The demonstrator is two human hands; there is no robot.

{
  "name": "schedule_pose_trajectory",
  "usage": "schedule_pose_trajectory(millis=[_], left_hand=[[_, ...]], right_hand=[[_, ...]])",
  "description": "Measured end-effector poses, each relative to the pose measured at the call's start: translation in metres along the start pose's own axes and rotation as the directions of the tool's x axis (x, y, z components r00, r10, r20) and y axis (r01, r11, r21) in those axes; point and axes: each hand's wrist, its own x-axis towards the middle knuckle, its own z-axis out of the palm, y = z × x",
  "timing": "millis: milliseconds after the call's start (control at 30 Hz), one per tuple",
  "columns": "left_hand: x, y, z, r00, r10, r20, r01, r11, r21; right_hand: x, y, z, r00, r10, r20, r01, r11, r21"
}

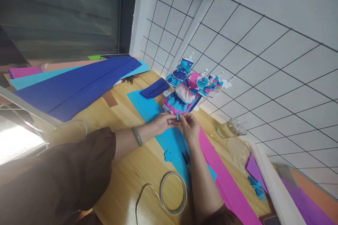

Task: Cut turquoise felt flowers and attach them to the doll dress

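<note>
Between my two hands is a small blue paper piece (179, 116), pinched at its edges by the fingertips. My left hand (164, 123) comes in from the left, its thumb and forefinger at the piece and its lower fingers stretched out. My right hand (191, 126) grips the piece from the other side. Just beyond the fingertips stands a small dress form in a blue, pink and white paper dress (185, 95); whether the piece touches it I cannot tell. Under my hands lies a blue paper sheet (150, 109). A blue paper flower (167, 155) rests at its edge.
Dark-handled scissors (187, 160) lie beside my right forearm. Nearer is a tape roll (161, 197). Another dressed form (182, 68) stands behind. A glass jar (231, 129) is by the wall, pink paper (227, 186) at right, dark blue paper (87, 84) at left.
</note>
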Motion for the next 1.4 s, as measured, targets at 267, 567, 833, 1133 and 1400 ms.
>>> schedule_pose_trajectory(millis=[267, 567, 833, 1133, 1400], left_hand=[[-0.002, 0.003, 0.002, 1.000, -0.023, 0.005, 0.023, 0.999, -0.027], [-0.001, 0.001, 0.000, 0.999, -0.051, 0.013, 0.051, 0.999, 0.006], [0.001, -0.004, 0.003, 0.998, 0.000, 0.064, -0.006, 0.996, 0.092], [0.011, -0.010, -0.002, 0.998, 0.039, 0.049, -0.041, 0.999, 0.034], [0.008, -0.009, -0.002, 0.998, 0.040, 0.046, -0.044, 0.996, 0.082]], right_hand=[[0.000, -0.003, 0.001, 0.999, 0.047, -0.007, -0.047, 0.998, 0.047], [0.004, 0.002, -0.013, 0.987, 0.158, 0.004, -0.158, 0.981, 0.117], [0.002, -0.014, -0.018, 0.967, 0.249, -0.047, -0.238, 0.957, 0.167], [0.008, -0.052, -0.044, 0.988, 0.049, -0.148, -0.053, 0.998, -0.025], [0.080, -0.114, -0.057, 0.902, -0.365, -0.231, 0.293, 0.910, -0.294]])
